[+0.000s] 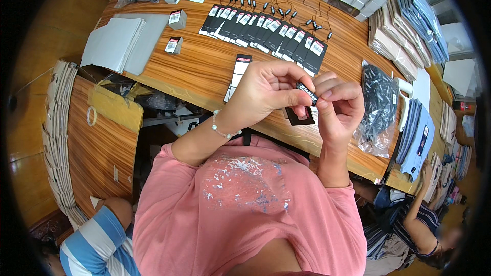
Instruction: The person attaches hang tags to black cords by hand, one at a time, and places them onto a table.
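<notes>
Pink shirt [245, 225] with a flaking print fills the lower centre of the frame, nearest the camera. Just above it, right of centre, a small black lettered piece [306, 93] is held up between 2 hands. Left hand [286, 89]: thumb and index finger pinch the piece from its left side. Right hand [332, 99]: thumb and fingertips are pressed together at its right end. Gripping from 2 sides probably steadies so small an item and leaves the lettering facing the wearer. Below the fingers, a black card [299, 118] is partly hidden; whether it is joined to the piece cannot be told.

On the wooden tabletop [197, 71], a labelled strip [237, 77] lies just beside the left hand. Towards the upper centre, black tags [261, 30] overlap in a slanting row, cords towards the top edge; this spread presumably limits tangling and shows each label. At upper left stand 2 small label stacks [177, 19], [173, 45]. At right, a clear bag of black pieces [378, 103] sits near the right hand, apparently for easy reach. Folded garments [401, 38] are piled at upper right, seemingly set aside from the working area.
</notes>
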A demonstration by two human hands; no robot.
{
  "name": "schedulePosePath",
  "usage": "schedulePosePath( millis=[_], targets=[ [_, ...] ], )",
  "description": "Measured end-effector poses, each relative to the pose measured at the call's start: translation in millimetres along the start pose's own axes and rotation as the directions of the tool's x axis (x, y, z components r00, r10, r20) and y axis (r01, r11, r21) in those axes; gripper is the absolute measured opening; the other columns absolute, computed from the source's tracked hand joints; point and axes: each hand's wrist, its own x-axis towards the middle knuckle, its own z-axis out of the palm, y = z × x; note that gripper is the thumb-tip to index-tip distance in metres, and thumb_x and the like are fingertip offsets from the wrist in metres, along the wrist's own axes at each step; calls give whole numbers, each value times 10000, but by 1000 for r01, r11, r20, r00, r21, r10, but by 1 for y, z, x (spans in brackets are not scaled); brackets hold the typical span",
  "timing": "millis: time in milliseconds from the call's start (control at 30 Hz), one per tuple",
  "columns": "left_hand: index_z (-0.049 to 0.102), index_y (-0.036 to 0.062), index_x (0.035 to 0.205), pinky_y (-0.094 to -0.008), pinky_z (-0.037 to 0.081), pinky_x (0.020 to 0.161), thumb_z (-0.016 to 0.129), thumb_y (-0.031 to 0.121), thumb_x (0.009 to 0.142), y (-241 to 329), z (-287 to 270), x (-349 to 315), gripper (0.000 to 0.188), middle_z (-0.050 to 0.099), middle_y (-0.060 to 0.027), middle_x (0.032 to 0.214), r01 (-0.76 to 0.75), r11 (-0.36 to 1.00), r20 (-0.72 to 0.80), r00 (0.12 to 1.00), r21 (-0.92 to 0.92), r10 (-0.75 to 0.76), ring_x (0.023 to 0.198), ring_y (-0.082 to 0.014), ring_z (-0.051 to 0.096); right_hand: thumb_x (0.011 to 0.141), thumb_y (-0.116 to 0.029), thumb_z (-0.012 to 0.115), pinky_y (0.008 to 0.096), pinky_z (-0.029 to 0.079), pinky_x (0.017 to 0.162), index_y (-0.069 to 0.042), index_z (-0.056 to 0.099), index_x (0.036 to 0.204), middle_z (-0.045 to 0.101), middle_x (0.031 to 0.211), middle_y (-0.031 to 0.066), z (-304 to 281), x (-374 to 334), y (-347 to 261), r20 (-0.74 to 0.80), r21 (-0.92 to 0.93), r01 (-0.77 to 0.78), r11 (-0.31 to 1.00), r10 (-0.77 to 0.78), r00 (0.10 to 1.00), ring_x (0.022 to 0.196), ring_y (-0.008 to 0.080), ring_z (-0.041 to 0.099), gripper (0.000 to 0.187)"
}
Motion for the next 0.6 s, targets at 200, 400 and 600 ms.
schedulePosePath(
  millis=[200,400,600],
  targets=[
    [546,-51,882,-225,504,559,670,47,728,1,-3,-2,221,581,-101,800,-6,998,41,999,-70,8,618,-140,594,760,-8,614,284,431,703,22,530,907,560,845,100,-10,0,-13,11,167,-257,952,259,966,782,167,543,171],
    [565,-56,902,-212,507,588,624,-14,755,5,-6,-4,164,594,-90,743,-70,996,53,996,-54,73,630,-124,598,656,46,647,273,439,688,40,636,781,621,799,128,-2,5,-25,15,-233,-167,958,175,984,764,194,578,126],
    [567,-59,898,-218,512,590,629,-16,749,8,-7,-4,167,600,-101,755,-30,1000,76,997,-3,30,633,-130,601,644,46,658,267,441,650,37,644,759,621,766,125,-1,6,-30,11,-315,-189,930,203,979,713,186,583,116]
  ],
)
